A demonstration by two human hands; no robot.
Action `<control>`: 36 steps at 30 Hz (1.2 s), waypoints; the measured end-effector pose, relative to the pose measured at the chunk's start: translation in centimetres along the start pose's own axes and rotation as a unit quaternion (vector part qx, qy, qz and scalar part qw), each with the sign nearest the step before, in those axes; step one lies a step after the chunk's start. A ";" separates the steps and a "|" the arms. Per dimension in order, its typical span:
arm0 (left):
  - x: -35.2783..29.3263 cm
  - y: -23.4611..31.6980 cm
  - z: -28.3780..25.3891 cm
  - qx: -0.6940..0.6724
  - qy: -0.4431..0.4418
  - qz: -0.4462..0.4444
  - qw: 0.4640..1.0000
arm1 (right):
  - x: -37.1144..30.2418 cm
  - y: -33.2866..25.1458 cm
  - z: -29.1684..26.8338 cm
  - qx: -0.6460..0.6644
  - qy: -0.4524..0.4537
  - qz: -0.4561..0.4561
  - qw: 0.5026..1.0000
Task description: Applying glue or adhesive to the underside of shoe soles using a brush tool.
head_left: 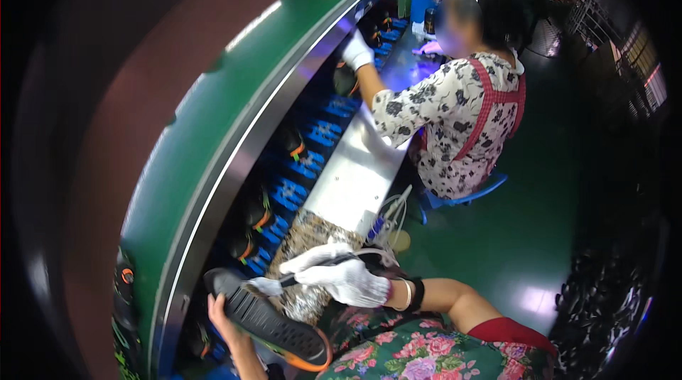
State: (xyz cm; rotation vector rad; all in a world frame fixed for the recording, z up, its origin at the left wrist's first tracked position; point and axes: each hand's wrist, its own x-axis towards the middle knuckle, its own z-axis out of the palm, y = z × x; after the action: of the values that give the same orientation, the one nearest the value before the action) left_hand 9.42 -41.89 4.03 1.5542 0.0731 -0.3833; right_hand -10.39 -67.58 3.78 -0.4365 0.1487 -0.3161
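My left hand (pixel 222 315) is bare and grips the near end of a black shoe sole (pixel 268 320) with a ribbed tread and an orange rim. The sole lies slanted across my lap, tread up. My right hand (pixel 346 281), in a white knit glove, is closed on a thin dark-handled brush (pixel 318 264). The brush's pale tip (pixel 266 285) points left and rests at the sole's upper edge. A black band sits on my right wrist.
A long green conveyor belt (pixel 234 110) curves away on the left. Below it, blue trays (pixel 320 131) carry black-and-orange shoes. A silver worktable (pixel 355 174) with a speckled cloth (pixel 307 236) runs ahead. A co-worker (pixel 462 110) on a blue stool reaches a white-gloved hand (pixel 356 52) toward the trays.
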 end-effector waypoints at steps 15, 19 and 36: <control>-10.2 -7.9 1.5 -0.363 -0.282 -0.280 0.843 | -0.4 3.9 5.9 -0.239 -0.014 0.121 0.963; -10.0 -6.7 0.7 -0.371 -0.264 -0.258 0.852 | -0.6 6.1 5.7 -0.284 -0.029 0.073 0.956; -10.6 -8.0 2.1 -0.261 -0.158 -0.056 0.951 | 1.4 8.8 7.3 -0.659 -0.270 -0.386 0.586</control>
State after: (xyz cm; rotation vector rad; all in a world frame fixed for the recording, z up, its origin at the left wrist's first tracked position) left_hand -3.20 -41.66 -0.59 0.9544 0.0102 -0.6421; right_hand -5.20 -57.60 6.38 -2.1196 -0.5014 -0.9077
